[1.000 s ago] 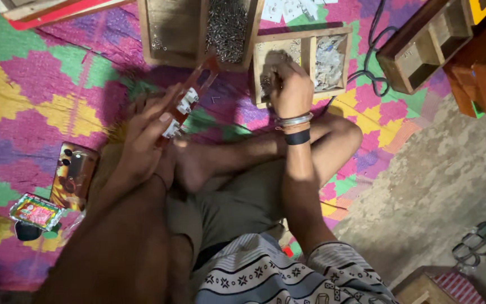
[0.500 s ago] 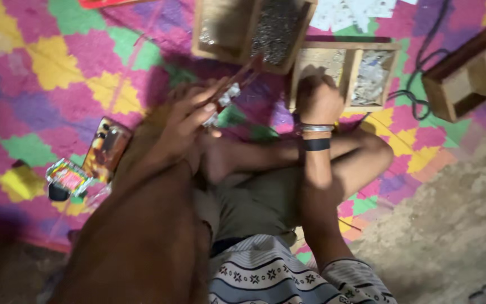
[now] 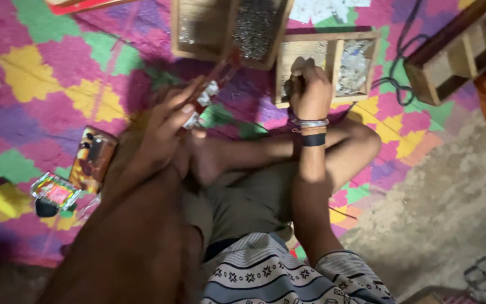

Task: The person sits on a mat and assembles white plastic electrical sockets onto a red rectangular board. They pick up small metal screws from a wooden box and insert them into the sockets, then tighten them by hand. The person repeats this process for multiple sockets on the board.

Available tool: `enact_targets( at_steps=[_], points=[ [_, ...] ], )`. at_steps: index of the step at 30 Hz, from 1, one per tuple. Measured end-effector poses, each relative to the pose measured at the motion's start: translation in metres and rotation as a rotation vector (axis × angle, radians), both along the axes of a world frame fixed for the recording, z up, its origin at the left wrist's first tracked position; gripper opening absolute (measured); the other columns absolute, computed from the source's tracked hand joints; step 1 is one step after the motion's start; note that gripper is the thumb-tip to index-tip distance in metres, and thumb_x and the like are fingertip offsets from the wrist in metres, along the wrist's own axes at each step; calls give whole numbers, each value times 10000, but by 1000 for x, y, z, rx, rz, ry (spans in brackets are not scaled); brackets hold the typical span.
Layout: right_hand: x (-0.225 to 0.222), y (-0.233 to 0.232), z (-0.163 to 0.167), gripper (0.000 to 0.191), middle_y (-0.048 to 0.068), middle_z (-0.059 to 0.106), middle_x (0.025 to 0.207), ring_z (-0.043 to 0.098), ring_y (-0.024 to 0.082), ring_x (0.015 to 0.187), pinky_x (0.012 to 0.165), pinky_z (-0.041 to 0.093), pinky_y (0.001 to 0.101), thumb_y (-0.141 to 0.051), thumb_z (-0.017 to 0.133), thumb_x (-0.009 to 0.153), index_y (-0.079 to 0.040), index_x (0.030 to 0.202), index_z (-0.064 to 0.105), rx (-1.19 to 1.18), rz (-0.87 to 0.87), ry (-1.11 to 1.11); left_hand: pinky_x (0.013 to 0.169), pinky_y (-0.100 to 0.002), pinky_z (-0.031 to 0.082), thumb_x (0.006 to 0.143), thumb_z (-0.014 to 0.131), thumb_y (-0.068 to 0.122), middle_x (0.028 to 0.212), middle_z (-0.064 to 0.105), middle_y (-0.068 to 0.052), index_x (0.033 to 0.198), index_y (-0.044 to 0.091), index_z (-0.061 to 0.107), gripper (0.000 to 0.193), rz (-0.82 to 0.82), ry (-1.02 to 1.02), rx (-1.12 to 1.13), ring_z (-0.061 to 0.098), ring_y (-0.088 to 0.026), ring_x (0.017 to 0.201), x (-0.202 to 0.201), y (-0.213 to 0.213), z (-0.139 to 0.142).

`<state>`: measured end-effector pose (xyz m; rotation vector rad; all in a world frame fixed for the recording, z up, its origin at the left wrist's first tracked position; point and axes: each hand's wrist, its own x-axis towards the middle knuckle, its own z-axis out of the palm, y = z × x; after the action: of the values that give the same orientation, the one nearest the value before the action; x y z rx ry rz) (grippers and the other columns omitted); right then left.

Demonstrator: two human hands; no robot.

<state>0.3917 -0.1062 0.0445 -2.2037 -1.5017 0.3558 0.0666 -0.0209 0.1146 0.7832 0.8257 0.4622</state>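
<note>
Seated cross-legged on a patchwork mat (image 3: 40, 84) – left hand (image 3: 161, 132), fingers clamped on a reddish strip (image 3: 212, 84), holds it near the trays; right hand (image 3: 309, 93), fingers bunched, dips into a small wooden tray (image 3: 327, 39) – parts within reach

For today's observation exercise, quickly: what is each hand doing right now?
Left hand: closed around a thin reddish strip.
Right hand: fingers curled, reaching into a small wooden tray; what it holds cannot be told.
</note>
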Motion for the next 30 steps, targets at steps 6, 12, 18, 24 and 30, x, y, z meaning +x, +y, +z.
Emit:
enact_targets(
  at_steps=[6,12,18,24,30],
  points=[
    [-4,1,10,208,120,706,1061,689,357,994,857,567,430,-4,722,847,-82,1038,745,146,117,-4,873,-248,542,1037,507,191,1407,554,-79,1585,-23,447,591,10,-20,4,551,-134,1176,2,0,2],
    [-11,9,12,248,72,683,937,675,324,932,774,552,437,-27,755,766,-153,975,796,-36,99,-88,848,-271,578,1030,490,196,1469,523,-95,1577,-23,410,595,17,-47,-41,557,-157,1224,4,0,1],
    [-6,8,-1,124,108,669,962,645,349,947,764,539,473,-52,723,811,-108,922,732,-129,165,-194,818,-288,594,1023,504,229,1530,456,-55,1570,-3,389,605,-12,-28,-38,531,-148,1299,5,2,0],
    [3,4,-6,109,205,627,972,602,420,919,785,518,503,-74,713,905,-29,980,648,-9,236,-179,784,-261,585,1017,538,267,1492,528,-49,1585,65,436,611,-17,6,-83,567,-157,1214,7,0,1],
    [-8,-2,20,78,75,716,894,650,160,762,694,532,273,58,682,998,10,1056,659,186,-201,844,777,-264,627,1009,528,263,1420,498,-21,1571,92,432,595,-79,31,-13,558,-124,1221,9,1,-5]
  ],
)
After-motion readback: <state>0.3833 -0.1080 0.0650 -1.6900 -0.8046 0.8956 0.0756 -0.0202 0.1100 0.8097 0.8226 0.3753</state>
